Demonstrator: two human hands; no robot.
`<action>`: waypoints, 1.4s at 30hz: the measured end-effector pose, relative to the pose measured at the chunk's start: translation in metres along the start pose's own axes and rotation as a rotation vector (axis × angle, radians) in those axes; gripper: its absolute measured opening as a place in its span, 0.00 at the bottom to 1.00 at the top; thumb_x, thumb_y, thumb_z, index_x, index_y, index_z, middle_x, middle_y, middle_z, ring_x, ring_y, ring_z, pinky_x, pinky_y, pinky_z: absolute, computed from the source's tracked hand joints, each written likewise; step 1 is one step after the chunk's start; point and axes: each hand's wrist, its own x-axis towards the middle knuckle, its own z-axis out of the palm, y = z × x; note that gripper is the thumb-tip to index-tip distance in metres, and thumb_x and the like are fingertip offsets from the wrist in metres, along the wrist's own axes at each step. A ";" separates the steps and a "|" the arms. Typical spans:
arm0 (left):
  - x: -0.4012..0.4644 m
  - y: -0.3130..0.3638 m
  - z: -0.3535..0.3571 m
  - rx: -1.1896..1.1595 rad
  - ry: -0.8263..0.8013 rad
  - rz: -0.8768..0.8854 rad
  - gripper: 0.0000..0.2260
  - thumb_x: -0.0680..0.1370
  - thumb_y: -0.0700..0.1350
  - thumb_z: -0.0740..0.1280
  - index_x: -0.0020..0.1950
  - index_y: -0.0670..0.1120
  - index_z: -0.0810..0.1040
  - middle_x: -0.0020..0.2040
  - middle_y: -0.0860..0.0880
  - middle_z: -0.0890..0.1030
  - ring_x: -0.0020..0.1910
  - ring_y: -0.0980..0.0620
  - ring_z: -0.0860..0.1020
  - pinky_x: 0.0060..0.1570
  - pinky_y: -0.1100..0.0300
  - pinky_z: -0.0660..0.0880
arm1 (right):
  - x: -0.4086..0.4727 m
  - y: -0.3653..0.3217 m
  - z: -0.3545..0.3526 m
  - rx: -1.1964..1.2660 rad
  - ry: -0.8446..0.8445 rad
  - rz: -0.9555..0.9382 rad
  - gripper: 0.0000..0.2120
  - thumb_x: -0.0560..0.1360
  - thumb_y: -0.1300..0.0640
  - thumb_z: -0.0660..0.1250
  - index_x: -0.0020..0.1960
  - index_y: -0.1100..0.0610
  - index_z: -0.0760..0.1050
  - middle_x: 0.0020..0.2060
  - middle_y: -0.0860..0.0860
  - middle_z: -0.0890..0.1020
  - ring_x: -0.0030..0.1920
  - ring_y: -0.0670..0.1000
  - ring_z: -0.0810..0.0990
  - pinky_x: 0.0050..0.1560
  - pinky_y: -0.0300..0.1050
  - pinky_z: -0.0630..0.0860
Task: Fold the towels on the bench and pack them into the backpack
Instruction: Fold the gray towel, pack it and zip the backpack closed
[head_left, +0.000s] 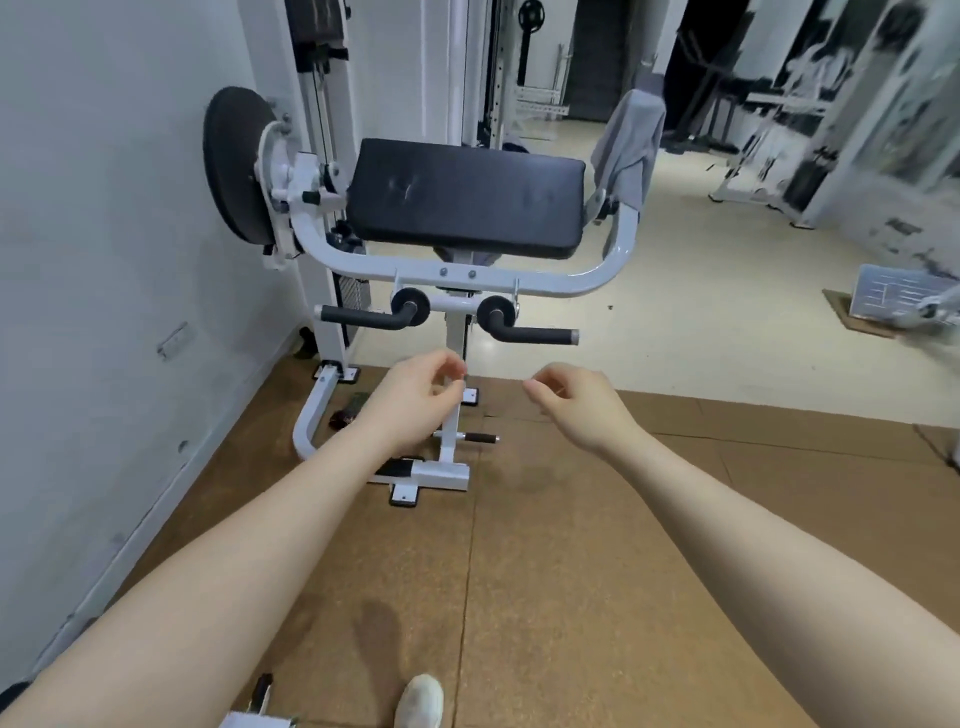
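A: Which step is in hand here?

B: I judge it is the very first one, the reach for a towel. Both hands are in the middle of the frame and hold nothing. The left hand (415, 395) has its fingers loosely bent, thumb near the fingertips, but nothing is between them. The right hand (576, 402) is relaxed in the same way, apart from the left.

A: Where is the towel?

B: A grey towel (631, 145) hangs over the frame arm at the upper right, just beside the black pad (462, 200) of the machine. It is well apart from both hands. No backpack is in view.

A: So what does the next move call for?

B: Probably a step forward, then the right hand goes up to lift the towel off the arm without catching it.
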 end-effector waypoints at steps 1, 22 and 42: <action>0.020 0.002 0.006 0.000 -0.009 0.014 0.10 0.79 0.45 0.60 0.60 0.48 0.73 0.52 0.56 0.74 0.49 0.56 0.73 0.47 0.64 0.68 | 0.013 0.010 -0.005 0.013 0.023 0.019 0.12 0.78 0.50 0.60 0.50 0.56 0.77 0.44 0.49 0.80 0.47 0.49 0.77 0.46 0.41 0.70; 0.496 0.032 0.077 -0.037 -0.107 0.244 0.09 0.77 0.43 0.61 0.56 0.47 0.74 0.53 0.50 0.78 0.47 0.52 0.75 0.47 0.60 0.71 | 0.393 0.157 -0.129 0.083 0.398 0.192 0.14 0.78 0.52 0.59 0.59 0.57 0.74 0.57 0.50 0.78 0.53 0.49 0.75 0.51 0.42 0.69; 0.799 0.128 0.177 -0.169 0.219 0.094 0.15 0.77 0.42 0.61 0.64 0.50 0.69 0.57 0.55 0.75 0.40 0.57 0.76 0.45 0.67 0.71 | 0.762 0.311 -0.316 0.018 0.396 -0.170 0.21 0.81 0.56 0.52 0.73 0.55 0.60 0.71 0.54 0.65 0.72 0.54 0.61 0.71 0.52 0.60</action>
